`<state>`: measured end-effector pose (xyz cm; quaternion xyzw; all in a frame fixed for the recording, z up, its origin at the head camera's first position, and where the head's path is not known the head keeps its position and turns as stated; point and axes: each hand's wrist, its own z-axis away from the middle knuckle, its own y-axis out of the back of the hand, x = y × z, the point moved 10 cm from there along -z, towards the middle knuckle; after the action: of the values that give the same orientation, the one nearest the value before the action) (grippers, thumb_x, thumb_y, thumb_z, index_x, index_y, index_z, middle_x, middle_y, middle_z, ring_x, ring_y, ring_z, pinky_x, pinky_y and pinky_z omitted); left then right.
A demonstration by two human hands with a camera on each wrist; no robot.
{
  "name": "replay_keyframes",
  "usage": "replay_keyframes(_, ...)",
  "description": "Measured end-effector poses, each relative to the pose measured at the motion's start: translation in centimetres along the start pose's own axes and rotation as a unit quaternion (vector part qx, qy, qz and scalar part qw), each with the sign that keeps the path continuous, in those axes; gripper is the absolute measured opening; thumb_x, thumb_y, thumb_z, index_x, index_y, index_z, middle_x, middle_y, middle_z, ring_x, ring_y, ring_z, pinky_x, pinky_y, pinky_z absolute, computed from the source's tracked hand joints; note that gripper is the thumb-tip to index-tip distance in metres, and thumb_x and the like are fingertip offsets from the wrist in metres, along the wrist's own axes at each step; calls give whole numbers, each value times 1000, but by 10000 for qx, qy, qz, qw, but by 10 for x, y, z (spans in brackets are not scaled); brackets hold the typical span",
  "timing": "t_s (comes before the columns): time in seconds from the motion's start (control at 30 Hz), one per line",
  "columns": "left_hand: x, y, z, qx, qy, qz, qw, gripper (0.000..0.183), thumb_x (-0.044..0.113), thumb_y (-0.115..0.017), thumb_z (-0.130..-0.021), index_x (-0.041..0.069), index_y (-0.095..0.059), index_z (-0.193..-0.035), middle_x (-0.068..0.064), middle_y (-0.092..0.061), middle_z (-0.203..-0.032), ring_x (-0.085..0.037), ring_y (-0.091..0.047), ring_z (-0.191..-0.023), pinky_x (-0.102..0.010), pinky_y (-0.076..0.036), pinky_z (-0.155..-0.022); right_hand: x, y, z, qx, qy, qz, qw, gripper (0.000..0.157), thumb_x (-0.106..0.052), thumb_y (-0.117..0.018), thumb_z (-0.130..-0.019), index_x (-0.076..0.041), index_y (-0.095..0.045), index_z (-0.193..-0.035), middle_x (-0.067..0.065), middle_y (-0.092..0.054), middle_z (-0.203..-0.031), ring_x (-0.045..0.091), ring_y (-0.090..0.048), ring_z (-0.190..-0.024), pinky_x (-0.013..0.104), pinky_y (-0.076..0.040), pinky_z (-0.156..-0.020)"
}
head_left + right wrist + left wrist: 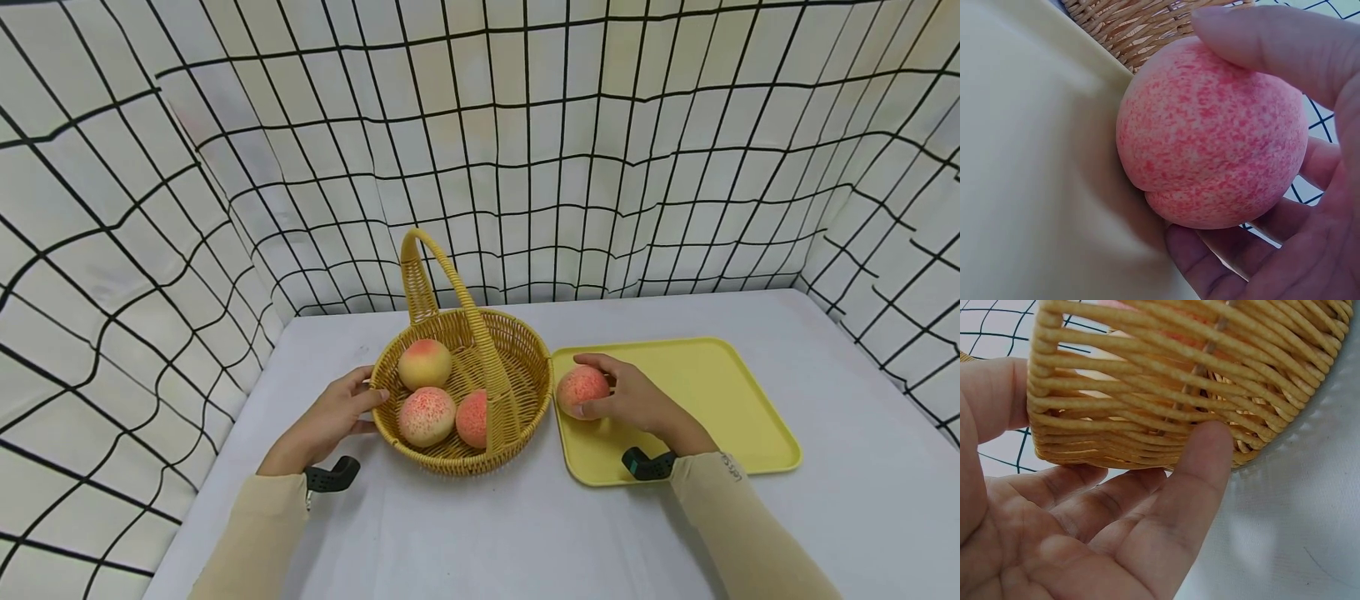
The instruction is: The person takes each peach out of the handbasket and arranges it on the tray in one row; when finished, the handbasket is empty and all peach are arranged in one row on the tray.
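My left hand (330, 421) grips the left rim of a yellow wicker basket (463, 468), thumb over the edge; in the left wrist view its fingers (1207, 456) lie along the woven outer wall. Inside the basket are a yellow peach with a red top (424, 364), a pale peach with red speckles (427, 417) and a redder peach (471, 418) partly hidden by the handle. My right hand (637, 400) holds a pink speckled peach (1210, 137) between thumb and fingers, at the left end of a yellow tray (697, 400).
The basket's tall arched handle (450, 271) rises over its middle. Its right side stands close against the tray's left edge. A white table (465, 542) lies under everything, with a white wall with a black grid (525, 150) behind and at both sides.
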<state>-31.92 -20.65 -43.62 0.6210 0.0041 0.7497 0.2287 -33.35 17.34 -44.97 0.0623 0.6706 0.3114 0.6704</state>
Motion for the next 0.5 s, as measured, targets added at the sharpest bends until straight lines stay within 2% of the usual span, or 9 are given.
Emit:
replay_keyframes(0.3, 0, -1, 0, -23, 1, -14, 10000, 61, 17, -50, -109, -2, -25, -162, -33, -45, -151, -43, -57, -132, -46, -59, -97, 0, -1, 1, -86, 80, -16, 9999, 81, -24, -83, -86, -8, -46, -156, 16, -62, -134, 29, -58, -114, 32, -52, -91)
replay_keyframes(0.4, -1, 0, 0, -24, 10, -16, 10000, 61, 17, -49, -109, -2, -25, -162, -33, -45, -151, -43, -57, -132, -47, -59, -97, -2, 1, 2, -50, 140, -40, 9999, 77, -22, -79, -89, -7, -45, -157, 17, -60, -140, 33, -58, -121, 38, -51, -97)
replay_keyframes(0.5, -1, 0, 0, -26, 22, -23, 10000, 61, 17, -50, -109, -2, -24, -162, -33, -45, -151, -43, -57, -132, -47, -59, -97, -6, 5, 4, 31, 232, -47, 9997, 70, -25, -71, -96, -8, -44, -158, 20, -54, -151, 40, -51, -137, 53, -46, -110)
